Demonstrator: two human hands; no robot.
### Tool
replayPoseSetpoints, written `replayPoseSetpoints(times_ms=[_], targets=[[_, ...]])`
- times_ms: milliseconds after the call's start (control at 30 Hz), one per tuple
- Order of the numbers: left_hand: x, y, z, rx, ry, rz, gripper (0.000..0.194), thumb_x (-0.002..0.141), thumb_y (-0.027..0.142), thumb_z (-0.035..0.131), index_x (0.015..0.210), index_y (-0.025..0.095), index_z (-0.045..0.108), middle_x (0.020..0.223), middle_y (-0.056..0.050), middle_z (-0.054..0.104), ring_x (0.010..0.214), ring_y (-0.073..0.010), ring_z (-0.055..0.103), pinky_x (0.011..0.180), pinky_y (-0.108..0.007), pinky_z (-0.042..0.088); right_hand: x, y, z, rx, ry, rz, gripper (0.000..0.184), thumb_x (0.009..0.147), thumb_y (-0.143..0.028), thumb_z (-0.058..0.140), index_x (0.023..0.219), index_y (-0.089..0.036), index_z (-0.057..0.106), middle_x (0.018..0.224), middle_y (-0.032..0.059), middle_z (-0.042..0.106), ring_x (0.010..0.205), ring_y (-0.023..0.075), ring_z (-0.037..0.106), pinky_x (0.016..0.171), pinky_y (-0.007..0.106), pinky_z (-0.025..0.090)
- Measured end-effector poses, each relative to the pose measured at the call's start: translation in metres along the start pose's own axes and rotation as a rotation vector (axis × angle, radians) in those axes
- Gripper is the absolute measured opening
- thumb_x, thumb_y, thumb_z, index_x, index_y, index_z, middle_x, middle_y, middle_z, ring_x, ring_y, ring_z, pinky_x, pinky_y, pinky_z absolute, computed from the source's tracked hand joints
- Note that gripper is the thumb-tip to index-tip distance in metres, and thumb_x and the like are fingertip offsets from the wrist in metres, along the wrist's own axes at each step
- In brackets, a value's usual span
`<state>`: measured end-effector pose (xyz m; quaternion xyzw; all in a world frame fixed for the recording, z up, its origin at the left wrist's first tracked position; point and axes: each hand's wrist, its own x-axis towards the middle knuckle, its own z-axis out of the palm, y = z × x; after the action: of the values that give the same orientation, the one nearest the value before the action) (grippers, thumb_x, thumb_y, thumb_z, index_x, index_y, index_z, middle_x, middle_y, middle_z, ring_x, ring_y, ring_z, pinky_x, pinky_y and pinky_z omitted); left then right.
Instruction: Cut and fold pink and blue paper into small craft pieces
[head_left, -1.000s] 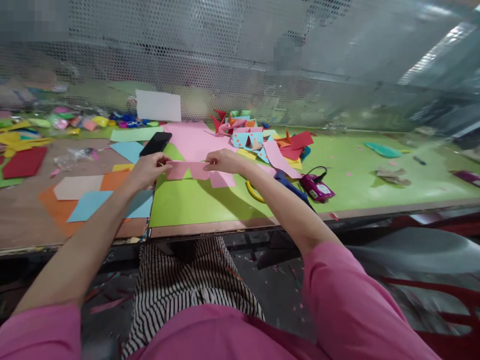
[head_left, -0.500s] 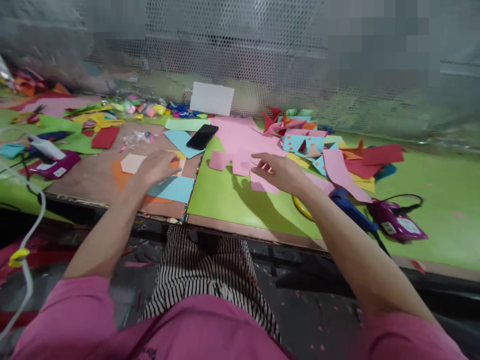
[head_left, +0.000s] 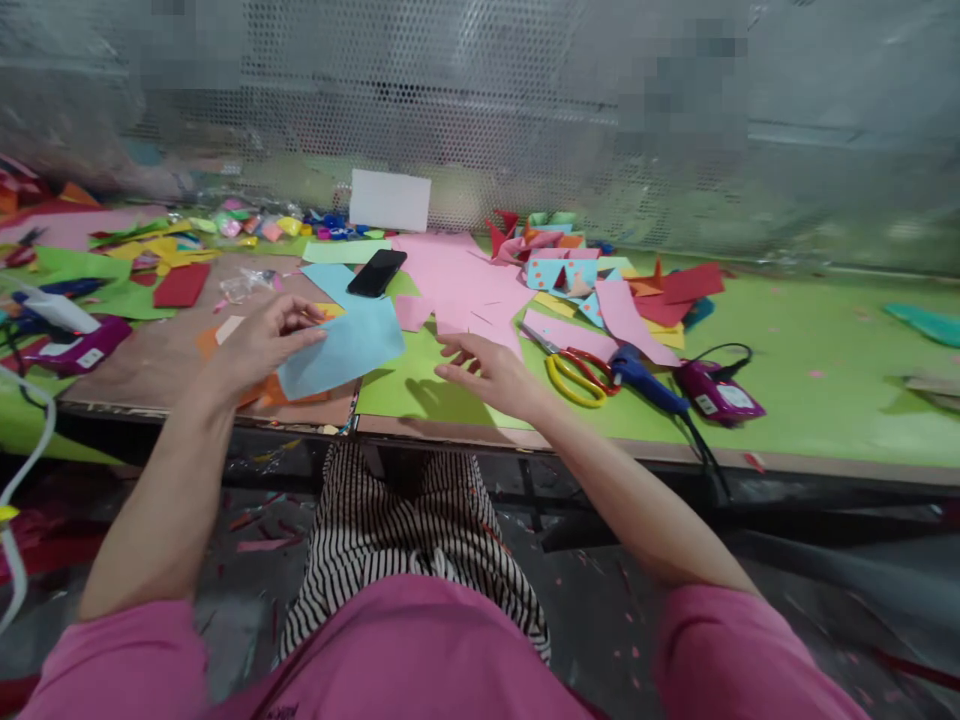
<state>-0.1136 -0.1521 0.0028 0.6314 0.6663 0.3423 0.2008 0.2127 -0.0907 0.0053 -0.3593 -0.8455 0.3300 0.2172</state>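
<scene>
A sheet of light blue paper [head_left: 345, 350] is pinched between the thumb and fingers of my left hand [head_left: 262, 345], its right side raised over the gap between the two work boards. Orange paper [head_left: 274, 392] lies partly beneath it. My right hand [head_left: 484, 372] hovers over the green board with fingers apart and nothing in them. Just beyond those fingers are cut pieces of pink paper [head_left: 465, 280]. To the right of my right hand rest scissors [head_left: 574, 378] with yellow and red handles.
A black phone [head_left: 377, 273] lies behind the blue paper. On the right are a blue glue gun [head_left: 649, 380], a purple box with a cable [head_left: 720, 388] and piled coloured paper scraps [head_left: 675, 295]. A white card [head_left: 390, 200] leans against the perforated metal wall.
My left hand has taken hold of the blue paper and lifted it off the brown board. My right hand has come nearer to it, uncovering the scissors. The view has shifted right.
</scene>
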Motion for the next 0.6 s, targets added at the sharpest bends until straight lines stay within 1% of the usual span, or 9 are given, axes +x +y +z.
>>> replayPoseSetpoints(times_ms=[67,133,200,267,333,400,467,533,600], targets=[[-0.007,0.022,0.014,-0.256,-0.025,0.035,0.049,0.079,0.051,0.068,0.119,0.023,0.062,0.099,-0.007,0.075,0.092,-0.0238,0.068,0.078,-0.036,0.054,-0.001,-0.006,0.004,0.137,0.032,0.03,0.058,0.09,-0.047,0.068,0.14,-0.019,0.057,0.13,0.0139,0.068,0.106,0.0222,0.068,0.091,0.038,0.057],[-0.012,0.041,0.03,-0.399,-0.041,0.052,0.049,0.074,0.049,0.074,0.114,0.022,0.065,0.099,-0.006,0.076,0.093,-0.0238,0.069,0.082,-0.036,0.054,-0.002,-0.01,0.005,0.231,0.063,0.06,0.055,0.089,-0.048,0.07,0.135,-0.019,0.058,0.129,0.0143,0.068,0.105,0.022,0.068,0.093,0.039,0.056],[-0.013,0.056,0.045,-0.479,-0.026,0.052,0.044,0.071,0.05,0.076,0.104,0.022,0.067,0.097,-0.006,0.076,0.093,-0.0243,0.069,0.083,-0.037,0.055,-0.004,-0.009,0.002,0.256,0.152,0.076,0.046,0.088,-0.046,0.072,0.125,-0.02,0.062,0.126,0.013,0.069,0.105,0.0219,0.067,0.094,0.04,0.055],[-0.011,0.066,0.054,-0.518,-0.004,0.054,0.039,0.069,0.052,0.077,0.093,0.023,0.067,0.097,-0.006,0.076,0.095,-0.0255,0.069,0.084,-0.039,0.055,-0.008,-0.007,-0.004,0.278,0.206,0.071,0.034,0.086,-0.044,0.073,0.11,-0.021,0.065,0.118,0.0097,0.071,0.103,0.0209,0.065,0.094,0.04,0.053],[-0.009,0.073,0.059,-0.538,-0.01,0.081,0.036,0.069,0.052,0.078,0.086,0.023,0.065,0.101,-0.007,0.076,0.106,-0.0279,0.068,0.09,-0.041,0.055,-0.015,-0.006,-0.011,0.356,0.196,0.054,0.028,0.083,-0.045,0.074,0.096,-0.021,0.063,0.104,0.0055,0.071,0.097,0.0186,0.065,0.093,0.038,0.053],[-0.008,0.079,0.062,-0.552,-0.041,0.124,0.032,0.072,0.05,0.078,0.081,0.023,0.062,0.107,-0.008,0.076,0.121,-0.0298,0.064,0.098,-0.044,0.053,-0.023,-0.006,-0.015,0.458,0.217,0.029,0.034,0.078,-0.046,0.078,0.095,-0.023,0.061,0.102,0.0035,0.07,0.094,0.0173,0.065,0.09,0.036,0.054],[-0.009,0.084,0.064,-0.558,-0.051,0.157,0.028,0.075,0.046,0.076,0.077,0.023,0.06,0.113,-0.009,0.075,0.13,-0.0298,0.059,0.103,-0.045,0.051,-0.031,-0.009,-0.016,0.52,0.281,0.01,0.045,0.072,-0.045,0.084,0.105,-0.025,0.061,0.112,0.0041,0.068,0.098,0.0178,0.065,0.089,0.034,0.055],[-0.012,0.086,0.068,-0.562,-0.02,0.161,0.027,0.076,0.045,0.076,0.077,0.023,0.06,0.114,-0.009,0.075,0.131,-0.0291,0.058,0.104,-0.045,0.051,-0.036,-0.012,-0.014,0.55,0.323,0.005,0.046,0.071,-0.044,0.085,0.108,-0.027,0.063,0.113,0.0036,0.069,0.1,0.0183,0.065,0.089,0.034,0.056],[-0.015,0.085,0.071,-0.562,-0.009,0.128,0.029,0.073,0.046,0.076,0.082,0.023,0.063,0.109,-0.008,0.075,0.119,-0.0278,0.064,0.1,-0.043,0.053,-0.038,-0.013,-0.012,0.564,0.369,0.025,0.033,0.073,-0.049,0.082,0.092,-0.026,0.066,0.092,0.0011,0.069,0.087,0.0173,0.065,0.084,0.034,0.056]])
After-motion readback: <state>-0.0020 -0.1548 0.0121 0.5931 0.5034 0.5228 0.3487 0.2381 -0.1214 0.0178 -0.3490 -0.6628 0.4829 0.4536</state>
